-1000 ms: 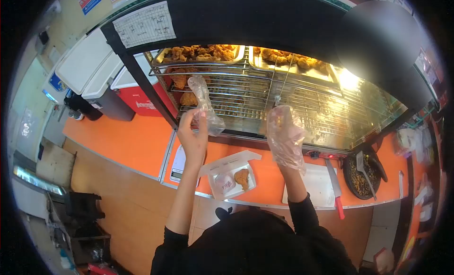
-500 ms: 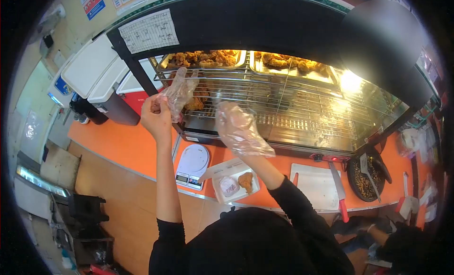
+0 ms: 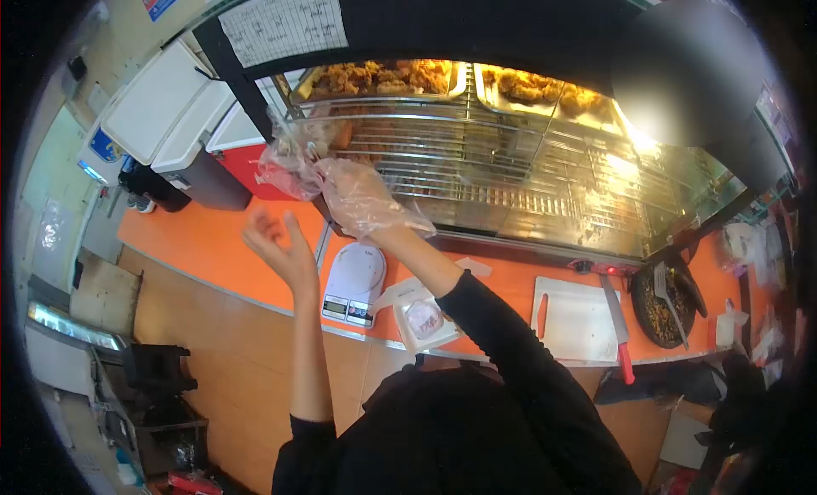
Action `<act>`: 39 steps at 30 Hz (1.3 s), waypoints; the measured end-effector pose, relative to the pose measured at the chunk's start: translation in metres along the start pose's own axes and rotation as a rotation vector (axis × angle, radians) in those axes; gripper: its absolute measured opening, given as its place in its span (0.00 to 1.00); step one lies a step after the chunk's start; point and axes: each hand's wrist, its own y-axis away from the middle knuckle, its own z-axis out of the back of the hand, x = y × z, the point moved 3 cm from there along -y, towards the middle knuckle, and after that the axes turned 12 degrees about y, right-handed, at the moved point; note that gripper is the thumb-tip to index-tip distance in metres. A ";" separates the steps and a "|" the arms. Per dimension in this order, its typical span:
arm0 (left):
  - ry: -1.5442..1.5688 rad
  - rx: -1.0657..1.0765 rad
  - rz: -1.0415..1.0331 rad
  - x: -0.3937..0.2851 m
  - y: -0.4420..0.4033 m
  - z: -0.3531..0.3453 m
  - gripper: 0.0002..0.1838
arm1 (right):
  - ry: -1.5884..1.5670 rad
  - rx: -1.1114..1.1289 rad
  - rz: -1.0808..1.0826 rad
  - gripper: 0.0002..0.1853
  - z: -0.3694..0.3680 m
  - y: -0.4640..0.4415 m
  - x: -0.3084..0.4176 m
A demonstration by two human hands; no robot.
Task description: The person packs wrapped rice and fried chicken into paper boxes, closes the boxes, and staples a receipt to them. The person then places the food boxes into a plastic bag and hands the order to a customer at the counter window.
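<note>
My right hand (image 3: 357,195), inside a clear plastic glove, reaches across to the left front corner of the warming cabinet (image 3: 477,242). It grips a loose, crumpled plastic glove (image 3: 294,160), partly see-through. Below it, my left hand (image 3: 281,250) is bare and empty over the orange counter, its fingers apart and a little blurred. A white digital scale (image 3: 356,278) stands below my right wrist. Near it is an open food box (image 3: 412,331) holding a wrapped white bundle (image 3: 424,319); my right arm covers part of the box.
Trays of fried chicken (image 3: 383,76) sit on the cabinet's upper level above wire racks. To the right lie a white cutting board (image 3: 579,320), a red-handled knife (image 3: 616,320) and a dark bowl (image 3: 659,316) with a spatula. A cooler (image 3: 204,176) stands open at left.
My right hand has moved left and now grips the loose glove. My left hand has released that glove and dropped lower. The camera view has shifted slightly.
</note>
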 end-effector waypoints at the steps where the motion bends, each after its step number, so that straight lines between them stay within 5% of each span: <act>1: -0.054 0.056 0.081 0.016 0.033 0.018 0.16 | 0.002 0.009 -0.017 0.14 0.009 0.001 0.006; 3: 0.068 0.184 0.374 0.033 0.114 0.045 0.09 | -0.107 0.134 0.037 0.17 0.026 0.011 0.012; 6: 0.195 0.609 0.757 0.037 0.217 0.083 0.10 | -0.004 -0.110 0.044 0.16 0.068 0.055 0.009; 8: 0.245 0.764 0.905 0.044 0.263 0.092 0.13 | 0.140 -0.153 -0.252 0.13 0.113 0.110 -0.010; 9: 0.234 0.817 0.929 0.045 0.277 0.091 0.19 | -0.135 -0.346 -0.577 0.11 0.119 0.148 -0.031; 11: 0.238 0.896 0.954 0.054 0.293 0.084 0.25 | -0.059 -0.359 -0.838 0.12 0.132 0.213 -0.064; 13: 0.113 0.911 0.714 0.064 0.292 0.057 0.33 | 0.194 0.070 -1.113 0.14 0.104 0.280 -0.115; 15: 0.118 0.810 0.665 0.059 0.284 0.029 0.30 | 0.311 0.215 -0.932 0.21 0.049 0.318 -0.144; 16: 0.043 0.818 0.604 0.066 0.287 0.023 0.28 | 0.286 0.276 -1.070 0.23 0.029 0.310 -0.139; 17: -0.058 0.859 0.528 0.073 0.292 0.020 0.27 | 0.247 0.121 -0.899 0.25 0.008 0.315 -0.149; 18: -0.171 0.919 0.434 0.081 0.301 0.017 0.27 | 0.396 0.353 -0.884 0.23 0.002 0.297 -0.143; 19: -0.283 1.012 0.318 0.088 0.309 0.017 0.26 | 0.744 0.986 -0.279 0.23 0.008 0.276 -0.118; 21: -0.346 1.089 0.181 0.095 0.312 0.015 0.28 | 0.358 0.308 -0.907 0.18 -0.035 0.309 -0.174; 23: 0.063 0.845 0.651 0.046 0.277 0.006 0.33 | 0.319 0.209 -0.994 0.16 -0.054 0.328 -0.204; 26: -0.041 0.760 0.600 0.107 0.296 -0.017 0.35 | 0.319 0.122 -1.059 0.16 -0.014 0.337 -0.174; 31: 0.231 1.182 0.661 -0.012 0.252 -0.056 0.24 | 0.075 0.055 -1.068 0.19 0.088 0.395 -0.127; 33: 0.236 1.264 0.698 -0.064 0.274 -0.082 0.25 | 0.218 0.018 -0.877 0.22 0.077 0.458 -0.162; 35: 0.214 1.417 0.807 -0.107 0.307 -0.093 0.27 | -0.045 -0.372 -1.166 0.24 0.094 0.522 -0.173; 37: 0.260 1.492 0.833 -0.120 0.361 -0.105 0.28 | -0.126 -0.332 -1.253 0.26 0.164 0.555 -0.116; 39: 0.338 1.505 0.457 -0.187 0.396 -0.113 0.29 | -0.063 -0.331 -1.434 0.26 0.226 0.590 -0.089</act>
